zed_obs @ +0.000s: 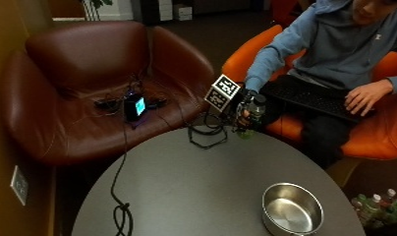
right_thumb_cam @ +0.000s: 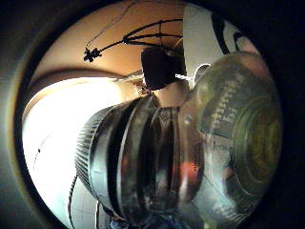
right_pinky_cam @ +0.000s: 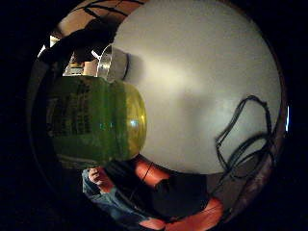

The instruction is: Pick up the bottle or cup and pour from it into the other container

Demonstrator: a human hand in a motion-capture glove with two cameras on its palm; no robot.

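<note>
- Outside view: your black-gloved right hand [zed_obs: 243, 110] sits just right of centre in the upper half of the frame, fingers curled round a clear plastic bottle of green drink with a dark cap [zed_obs: 249, 117]. The bottle is upright, at the far edge of the round grey table [zed_obs: 185, 187], and I cannot tell whether it is lifted or resting there. The round steel bowl [zed_obs: 293, 209] stands at lower right, well apart from the bottle. So the pickup looks about done; carrying over and pouring are left, and the cap appears to be on, which I judge needs dealing with first. Your forearm reaches in from the upper right; your bare hand [zed_obs: 363, 96] rests on a black keyboard [zed_obs: 309, 96] in your lap.
- Little-finger palm view: the green bottle [right_pinky_cam: 94, 122] fills the left middle, close to the palm; the bowl [right_pinky_cam: 113, 62] shows beyond it, upper left, on the table [right_pinky_cam: 202, 72].
- Thumb-side palm view: the bottle's ribbed cap [right_thumb_cam: 90, 152] sits left of centre, its clear shoulder [right_thumb_cam: 228, 143] at right; no liquid leaving.
</note>
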